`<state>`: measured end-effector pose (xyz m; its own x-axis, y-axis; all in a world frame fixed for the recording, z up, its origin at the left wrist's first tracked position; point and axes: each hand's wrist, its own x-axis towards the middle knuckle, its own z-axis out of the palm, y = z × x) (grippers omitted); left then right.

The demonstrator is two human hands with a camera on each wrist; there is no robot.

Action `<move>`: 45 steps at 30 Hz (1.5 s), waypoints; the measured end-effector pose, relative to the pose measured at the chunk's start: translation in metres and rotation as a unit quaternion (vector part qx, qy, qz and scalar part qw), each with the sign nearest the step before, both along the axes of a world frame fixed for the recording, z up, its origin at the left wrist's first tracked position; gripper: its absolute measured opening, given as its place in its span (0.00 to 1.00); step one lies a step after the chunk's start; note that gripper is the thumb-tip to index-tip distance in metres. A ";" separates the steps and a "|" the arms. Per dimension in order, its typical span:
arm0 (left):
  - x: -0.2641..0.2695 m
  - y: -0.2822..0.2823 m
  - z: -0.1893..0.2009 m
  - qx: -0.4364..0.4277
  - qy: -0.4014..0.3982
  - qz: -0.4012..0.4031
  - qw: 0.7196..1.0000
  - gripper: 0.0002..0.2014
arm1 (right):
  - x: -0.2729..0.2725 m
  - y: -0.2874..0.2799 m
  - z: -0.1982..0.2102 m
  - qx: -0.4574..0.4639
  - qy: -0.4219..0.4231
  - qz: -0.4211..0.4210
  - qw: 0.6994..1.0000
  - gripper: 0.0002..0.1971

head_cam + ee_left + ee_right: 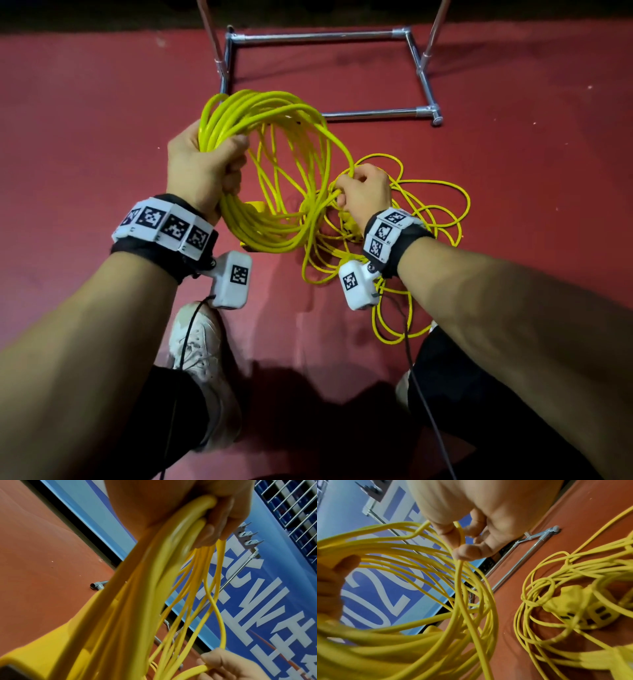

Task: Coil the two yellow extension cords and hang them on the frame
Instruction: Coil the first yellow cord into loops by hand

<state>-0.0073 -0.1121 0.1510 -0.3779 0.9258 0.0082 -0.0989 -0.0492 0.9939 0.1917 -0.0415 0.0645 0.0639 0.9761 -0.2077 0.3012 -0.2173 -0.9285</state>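
Yellow cord coil (274,144) gripped by left hand (202,164), right hand (366,192) pinching a strand

Both your hands closed, forearms reaching forward and down.

Your left hand (202,164) is raised in a fist, fingers (221,520) curled tight round a bundle of yellow cord loops (270,137), thumb across the top. Your right hand (364,192) sits lower and to the right, back of the hand up, thumb and fingertips (471,551) pinching a single strand. Each wrist wears a black strap with a marker band and a white camera block beneath.
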 end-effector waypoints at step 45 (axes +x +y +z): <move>0.012 -0.006 0.030 0.017 -0.025 -0.253 0.967 0.13 | 0.031 0.033 0.021 0.044 0.103 0.102 0.989 0.19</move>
